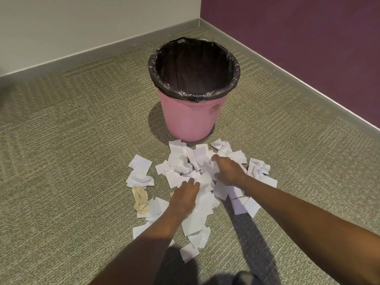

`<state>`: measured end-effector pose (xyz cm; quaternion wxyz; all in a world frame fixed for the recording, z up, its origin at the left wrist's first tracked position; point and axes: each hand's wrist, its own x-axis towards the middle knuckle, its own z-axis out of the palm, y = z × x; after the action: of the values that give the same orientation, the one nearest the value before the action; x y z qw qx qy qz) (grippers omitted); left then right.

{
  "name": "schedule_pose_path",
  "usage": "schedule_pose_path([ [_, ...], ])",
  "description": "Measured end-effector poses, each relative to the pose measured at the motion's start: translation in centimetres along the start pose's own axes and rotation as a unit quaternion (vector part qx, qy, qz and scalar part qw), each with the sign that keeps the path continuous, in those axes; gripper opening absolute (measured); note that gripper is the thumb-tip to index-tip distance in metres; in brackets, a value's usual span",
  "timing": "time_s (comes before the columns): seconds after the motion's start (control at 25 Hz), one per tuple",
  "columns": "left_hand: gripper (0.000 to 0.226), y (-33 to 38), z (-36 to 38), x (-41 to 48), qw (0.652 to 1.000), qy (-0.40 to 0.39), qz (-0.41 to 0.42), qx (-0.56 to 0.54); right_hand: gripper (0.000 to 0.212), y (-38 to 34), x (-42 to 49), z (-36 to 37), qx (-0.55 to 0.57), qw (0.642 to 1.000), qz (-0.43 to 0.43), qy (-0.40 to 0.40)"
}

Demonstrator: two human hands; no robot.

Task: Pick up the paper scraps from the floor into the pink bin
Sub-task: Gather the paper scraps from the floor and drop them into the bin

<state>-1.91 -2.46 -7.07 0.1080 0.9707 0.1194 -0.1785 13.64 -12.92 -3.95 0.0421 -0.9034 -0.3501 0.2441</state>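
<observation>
Both hands reach down into a pile of white paper scraps (197,182) spread on the green carpet floor (72,161), just in front of the pink bin (188,118), which stands upright with a black liner (193,66) folded over its rim. The left hand (183,199) lies flat on the scraps, its grip open. The right hand (227,170) curls around some scraps, its grip closing on them. A crumpled beige piece (140,199) lies at the pile's left edge.
</observation>
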Motion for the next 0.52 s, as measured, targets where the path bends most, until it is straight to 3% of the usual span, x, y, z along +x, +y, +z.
schedule_pose_path([
  [0.08,0.044,0.3,-0.4,-0.4,1.0,0.015,-0.013,-0.012,0.051,0.0,-0.5,-0.2,0.037,0.999,0.03,0.014],
  [0.16,0.069,0.7,-0.5,-0.1,0.999,0.012,-0.026,-0.037,0.049,0.5,-1.0,-0.5,0.071,0.995,0.061,0.026],
  [0.24,0.103,1.3,-0.6,0.5,0.996,-0.032,-0.031,-0.071,0.045,1.3,-1.5,-0.7,0.101,0.99,0.089,0.032],
  [0.32,0.118,2.0,-0.3,1.1,0.992,-0.093,-0.021,-0.078,0.036,2.0,-1.8,-1.1,0.113,0.987,0.113,0.019],
  [0.44,0.117,2.8,0.5,1.3,0.993,-0.121,0.001,-0.003,0.027,3.1,-2.2,-1.1,0.085,0.987,0.139,0.001],
  [0.52,0.104,3.3,0.6,1.4,0.995,-0.093,0.006,0.018,0.049,3.7,-2.3,-0.6,0.066,0.987,0.15,-0.004],
])
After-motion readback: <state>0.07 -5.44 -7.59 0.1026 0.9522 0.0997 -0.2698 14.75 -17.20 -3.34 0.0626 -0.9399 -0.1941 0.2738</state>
